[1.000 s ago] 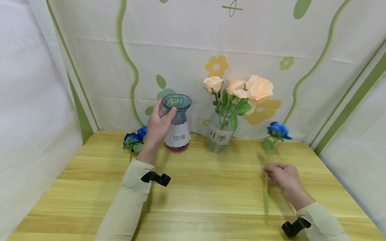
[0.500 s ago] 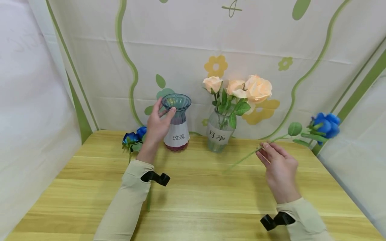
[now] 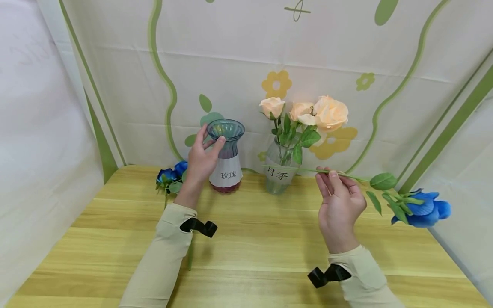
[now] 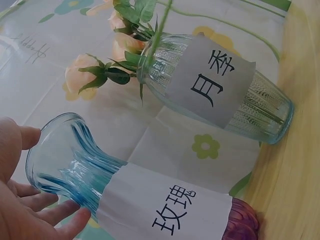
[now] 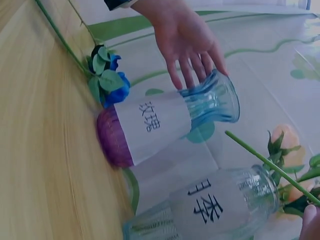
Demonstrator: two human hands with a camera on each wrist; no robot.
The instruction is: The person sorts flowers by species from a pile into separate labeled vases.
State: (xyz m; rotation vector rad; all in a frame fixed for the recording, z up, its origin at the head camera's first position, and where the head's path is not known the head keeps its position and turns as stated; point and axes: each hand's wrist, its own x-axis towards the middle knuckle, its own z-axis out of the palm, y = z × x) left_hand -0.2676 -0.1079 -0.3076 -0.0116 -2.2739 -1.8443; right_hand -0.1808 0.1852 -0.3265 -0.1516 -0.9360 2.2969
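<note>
white cloth with green lines and yellow flowers is hung behind a yellow wooden worktop [image 3: 246, 239]. a blue vase [image 3: 226, 156] with a purple bottom and a paper label is stood near the back, and its neck is held by the left hand [image 3: 200, 160], with the thumb and fingers curled round it. just beside it, to the right, a clear vase [image 3: 280, 169] with peach roses [image 3: 308, 113] is stood. a blue rose [image 3: 421, 209] is held up above the worktop by the right hand [image 3: 339, 201]; its thin green stem [image 3: 304, 170] is pinched in the fingertips and laid almost flat, with the flower out to the right and the stem end in front of the clear vase. two more blue roses [image 3: 171, 176] are laid on the worktop behind the left hand.
</note>
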